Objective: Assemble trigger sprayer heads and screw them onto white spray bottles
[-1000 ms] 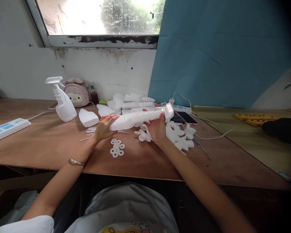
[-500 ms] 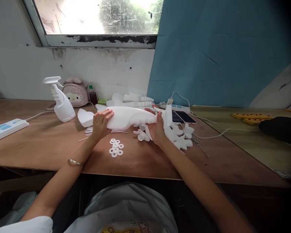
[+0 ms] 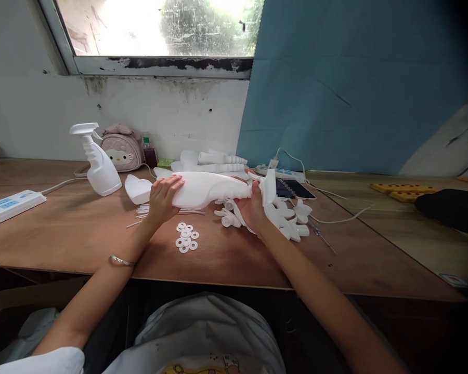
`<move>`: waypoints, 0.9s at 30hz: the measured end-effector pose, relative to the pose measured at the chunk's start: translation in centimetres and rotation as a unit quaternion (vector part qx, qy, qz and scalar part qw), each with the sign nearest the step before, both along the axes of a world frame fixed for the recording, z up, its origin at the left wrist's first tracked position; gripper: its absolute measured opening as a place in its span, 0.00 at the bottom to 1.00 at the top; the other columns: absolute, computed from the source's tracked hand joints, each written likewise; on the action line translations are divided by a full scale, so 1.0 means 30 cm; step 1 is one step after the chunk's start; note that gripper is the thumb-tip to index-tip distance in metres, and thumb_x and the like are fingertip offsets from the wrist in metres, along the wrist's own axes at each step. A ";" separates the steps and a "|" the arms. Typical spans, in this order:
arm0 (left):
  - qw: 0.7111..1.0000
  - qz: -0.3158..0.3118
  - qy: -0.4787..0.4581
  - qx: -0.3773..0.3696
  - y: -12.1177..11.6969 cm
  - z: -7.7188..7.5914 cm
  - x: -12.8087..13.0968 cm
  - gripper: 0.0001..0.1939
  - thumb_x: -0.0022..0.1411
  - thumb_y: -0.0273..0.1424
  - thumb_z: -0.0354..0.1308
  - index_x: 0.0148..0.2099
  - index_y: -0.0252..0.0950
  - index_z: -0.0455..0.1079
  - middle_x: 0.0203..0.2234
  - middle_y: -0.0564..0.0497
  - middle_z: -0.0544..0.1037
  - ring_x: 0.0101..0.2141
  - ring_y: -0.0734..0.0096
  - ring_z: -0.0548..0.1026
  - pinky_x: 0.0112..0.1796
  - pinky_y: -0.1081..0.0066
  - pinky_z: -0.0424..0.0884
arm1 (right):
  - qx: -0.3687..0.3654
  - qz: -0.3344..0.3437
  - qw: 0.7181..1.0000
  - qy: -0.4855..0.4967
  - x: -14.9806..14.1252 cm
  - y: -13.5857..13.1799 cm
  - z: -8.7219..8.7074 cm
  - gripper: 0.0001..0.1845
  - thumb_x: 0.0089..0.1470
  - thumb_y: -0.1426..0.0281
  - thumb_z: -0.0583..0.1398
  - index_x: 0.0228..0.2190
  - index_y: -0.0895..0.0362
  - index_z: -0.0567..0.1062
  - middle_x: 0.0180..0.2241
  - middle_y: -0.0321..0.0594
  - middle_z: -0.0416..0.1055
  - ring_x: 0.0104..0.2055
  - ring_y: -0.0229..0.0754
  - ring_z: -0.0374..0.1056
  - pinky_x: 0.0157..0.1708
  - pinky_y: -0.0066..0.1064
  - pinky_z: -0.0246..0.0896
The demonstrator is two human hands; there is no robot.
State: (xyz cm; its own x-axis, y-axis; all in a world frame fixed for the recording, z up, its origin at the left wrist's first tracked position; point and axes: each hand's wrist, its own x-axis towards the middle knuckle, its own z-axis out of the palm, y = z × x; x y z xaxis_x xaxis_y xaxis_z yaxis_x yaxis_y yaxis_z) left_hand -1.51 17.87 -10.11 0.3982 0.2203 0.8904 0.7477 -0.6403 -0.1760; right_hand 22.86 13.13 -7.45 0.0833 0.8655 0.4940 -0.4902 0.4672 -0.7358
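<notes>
A white spray bottle [image 3: 203,189] lies sideways in the air above the table, its neck pointing right. My left hand [image 3: 164,197] is closed around its base end. At the neck, my right hand [image 3: 253,208] grips a white trigger spray head [image 3: 270,187], which sits at the bottle's mouth; the joint is partly hidden by the fingers. Below the bottle lies a small heap of white ring washers [image 3: 186,238]. Thin white tubes [image 3: 142,210] lie partly behind my left hand. More white spray heads [image 3: 290,221] are piled beside and beyond my right hand.
An assembled spray bottle [image 3: 101,166] stands at left near a pink pouch [image 3: 121,148] and a power strip [image 3: 13,208]. White bottles [image 3: 210,161] lie at the back. A phone [image 3: 302,190], a screwdriver [image 3: 322,236] and cables lie to the right.
Both hands keep their hold on the bottle and spray head in almost the same place. The view has shifted very slightly; nothing else has visibly moved.
</notes>
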 end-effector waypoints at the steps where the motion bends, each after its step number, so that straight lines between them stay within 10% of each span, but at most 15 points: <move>1: 1.000 0.004 -0.002 -0.005 0.000 0.000 0.000 0.27 0.50 0.24 0.50 0.54 0.37 0.57 0.51 0.42 0.67 0.53 0.60 0.62 0.52 0.59 0.53 | -0.003 -0.004 1.000 -0.009 0.000 -0.003 0.002 0.26 0.48 0.52 0.55 0.48 0.45 0.59 0.40 0.35 0.70 0.43 0.43 0.67 0.43 0.39 0.63; 19: 0.999 0.029 -0.019 -0.011 -0.005 0.015 -0.020 0.23 0.52 0.34 0.54 0.51 0.38 0.60 0.47 0.44 0.71 0.49 0.59 0.67 0.51 0.59 0.51 | -0.005 0.009 0.997 -0.074 0.005 0.000 -0.006 0.33 0.43 0.50 0.59 0.50 0.45 0.59 0.43 0.36 0.69 0.43 0.43 0.66 0.39 0.37 0.65; 27: 0.915 0.097 -0.390 -0.031 -0.009 0.079 -0.092 0.29 0.50 0.41 0.57 0.50 0.35 0.52 0.45 0.41 0.68 0.44 0.61 0.69 0.42 0.64 0.64 | -0.005 0.079 0.975 -0.207 0.005 -0.026 -0.010 0.36 0.48 0.61 0.60 0.56 0.44 0.53 0.48 0.38 0.65 0.40 0.39 0.67 0.42 0.36 0.63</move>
State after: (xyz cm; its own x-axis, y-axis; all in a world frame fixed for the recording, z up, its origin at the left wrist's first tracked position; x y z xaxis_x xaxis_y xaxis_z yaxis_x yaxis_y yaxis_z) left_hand -4.27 17.58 -7.75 -0.4060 0.2797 0.8701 0.7309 -0.4722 0.4928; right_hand 23.00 12.36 -7.76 -0.2553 0.8567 0.4482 -0.2154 0.4015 -0.8902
